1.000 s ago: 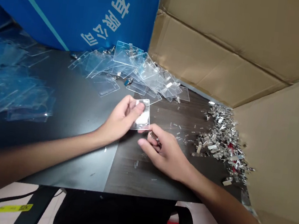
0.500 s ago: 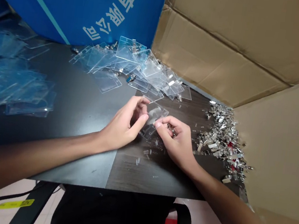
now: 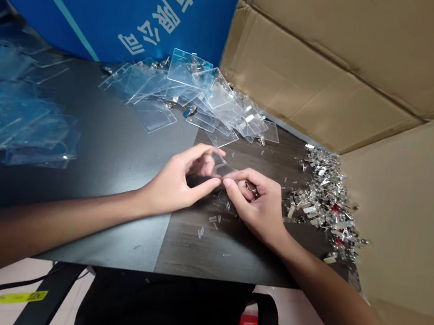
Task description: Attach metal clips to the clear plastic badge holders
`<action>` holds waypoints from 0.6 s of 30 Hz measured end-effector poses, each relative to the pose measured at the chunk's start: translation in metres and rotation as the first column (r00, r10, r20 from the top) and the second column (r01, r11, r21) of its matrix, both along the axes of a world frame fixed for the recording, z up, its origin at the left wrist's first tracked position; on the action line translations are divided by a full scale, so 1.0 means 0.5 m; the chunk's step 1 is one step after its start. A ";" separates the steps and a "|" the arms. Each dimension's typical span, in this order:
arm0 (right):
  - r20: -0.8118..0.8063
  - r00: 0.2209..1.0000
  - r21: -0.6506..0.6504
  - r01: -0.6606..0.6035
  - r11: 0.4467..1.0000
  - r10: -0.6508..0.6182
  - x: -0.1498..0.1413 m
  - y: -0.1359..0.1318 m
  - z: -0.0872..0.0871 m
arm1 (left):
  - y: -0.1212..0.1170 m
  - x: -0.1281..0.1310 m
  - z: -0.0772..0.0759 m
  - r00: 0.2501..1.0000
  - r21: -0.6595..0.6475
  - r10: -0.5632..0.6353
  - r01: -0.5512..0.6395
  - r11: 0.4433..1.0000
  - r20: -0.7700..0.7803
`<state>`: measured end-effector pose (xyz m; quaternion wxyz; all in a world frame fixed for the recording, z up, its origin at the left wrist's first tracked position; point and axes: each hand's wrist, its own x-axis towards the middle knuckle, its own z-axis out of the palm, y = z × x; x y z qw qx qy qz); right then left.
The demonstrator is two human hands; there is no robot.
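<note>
My left hand (image 3: 179,180) and my right hand (image 3: 256,202) meet over the middle of the dark table (image 3: 120,171). Between their fingertips they pinch a clear plastic badge sleeve (image 3: 221,169), held almost edge-on and low over the table. My right hand also has a small metal clip (image 3: 252,189) tucked under its fingers. Tiny clear plastic bits (image 3: 213,219) lie scattered just below the hands.
A heap of clear badge sleeves (image 3: 193,101) lies at the back. A pile of metal clips (image 3: 324,200) sits at the right by cardboard walls (image 3: 333,71). A blue printed sheet (image 3: 113,5) stands at the back left, and bagged sleeves (image 3: 18,120) lie on the left.
The sleeve was held up flat in my left hand; now it is tilted down, nearly edge-on. My right hand came up from the table to pinch it too.
</note>
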<state>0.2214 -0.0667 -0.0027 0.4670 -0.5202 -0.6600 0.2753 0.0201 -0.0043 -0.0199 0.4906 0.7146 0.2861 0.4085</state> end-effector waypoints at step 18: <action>0.311 0.950 0.635 -0.226 0.739 0.022 0.028 0.024 -0.006 | 0.008 -0.002 -0.004 0.957 -0.222 -0.256 0.281 0.934 0.135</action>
